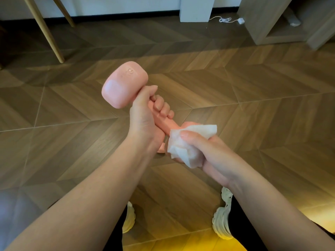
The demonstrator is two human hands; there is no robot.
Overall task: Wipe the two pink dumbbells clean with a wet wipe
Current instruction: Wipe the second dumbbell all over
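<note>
A pink dumbbell (125,84) is held tilted in the air above the floor, its upper head pointing up and to the left. My left hand (146,120) grips its handle just under that head. My right hand (208,151) presses a white wet wipe (184,149) around the lower head, which is almost fully covered by the wipe and my fingers. Only one dumbbell is in view.
Wooden herringbone floor (253,98) lies below. Chair legs (45,31) stand at the back left, a white post (195,8) and a white cable (226,19) at the back, a wooden shelf unit (282,24) at the back right. My white shoes (222,218) are below.
</note>
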